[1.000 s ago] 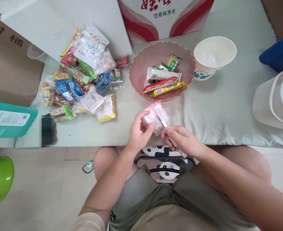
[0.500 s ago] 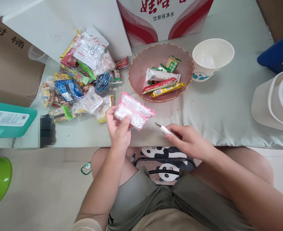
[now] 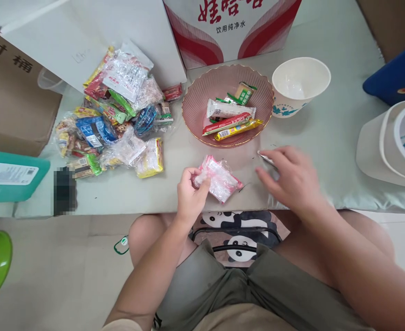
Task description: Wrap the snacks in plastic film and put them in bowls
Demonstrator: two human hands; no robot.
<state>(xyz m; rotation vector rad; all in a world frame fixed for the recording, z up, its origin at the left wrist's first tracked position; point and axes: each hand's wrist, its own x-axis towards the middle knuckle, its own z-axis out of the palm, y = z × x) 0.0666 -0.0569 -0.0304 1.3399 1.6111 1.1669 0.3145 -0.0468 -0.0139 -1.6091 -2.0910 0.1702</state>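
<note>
Between its thumb and fingers, my left hand (image 3: 192,191) pinches a clear-and-pink plastic-wrapped packet (image 3: 221,181), low over the front of the table. My right hand (image 3: 290,177), slightly blurred, is to the right of the packet and apart from it. A small white-handled knife (image 3: 268,159) lies under its index finger, with the thumb spread a little away; most of the knife is hidden by the hand. Beyond the packet stands a pink ribbed bowl (image 3: 195,110) with a gold rim, holding several wrapped snacks (image 3: 231,109).
A heap of wrapped snacks (image 3: 119,110) lies at the left. A white paper bucket (image 3: 300,85) stands right of the bowl, with white containers (image 3: 374,147) farther right. A red-and-white carton (image 3: 233,41) stands behind. A teal container (image 3: 12,174) is at the left edge.
My left hand has moved right and nearer to me with the packet. My right hand has gone right and slightly away from me with the knife, whose blade no longer shows.
</note>
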